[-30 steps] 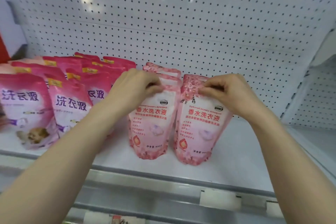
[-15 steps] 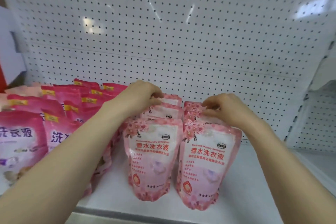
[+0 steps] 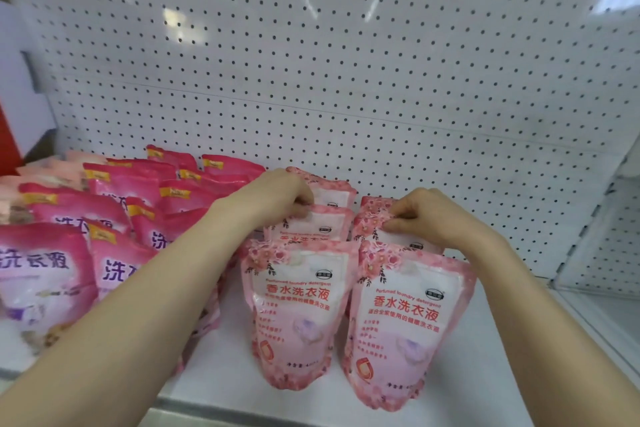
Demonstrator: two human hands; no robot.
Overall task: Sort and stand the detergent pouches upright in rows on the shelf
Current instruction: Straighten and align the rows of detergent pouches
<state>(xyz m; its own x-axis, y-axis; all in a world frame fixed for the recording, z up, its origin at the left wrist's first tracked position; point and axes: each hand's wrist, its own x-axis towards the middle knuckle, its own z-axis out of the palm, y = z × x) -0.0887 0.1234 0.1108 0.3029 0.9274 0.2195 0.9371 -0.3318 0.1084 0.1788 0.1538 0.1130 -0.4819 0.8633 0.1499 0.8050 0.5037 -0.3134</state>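
Observation:
Two rows of light pink floral detergent pouches stand upright on the white shelf [image 3: 491, 367]. The front left pouch [image 3: 294, 315] and front right pouch [image 3: 405, 333] stand free. My left hand [image 3: 277, 198] pinches the top edge of the second pouch [image 3: 311, 227] in the left row. In the right row, the top of the second pouch [image 3: 367, 229] is pinched by my right hand [image 3: 429, 218]. A third pouch [image 3: 332, 192] stands behind the left one.
Several darker pink pouches [image 3: 114, 218] fill the shelf to the left, some leaning. White pegboard [image 3: 346, 80] forms the back wall. A side panel [image 3: 595, 243] closes the right end, with bare shelf between it and the right row.
The view has dipped and drawn closer to the shelf. Both hands let go of the front pouches and moved back to the second pouches in each row.

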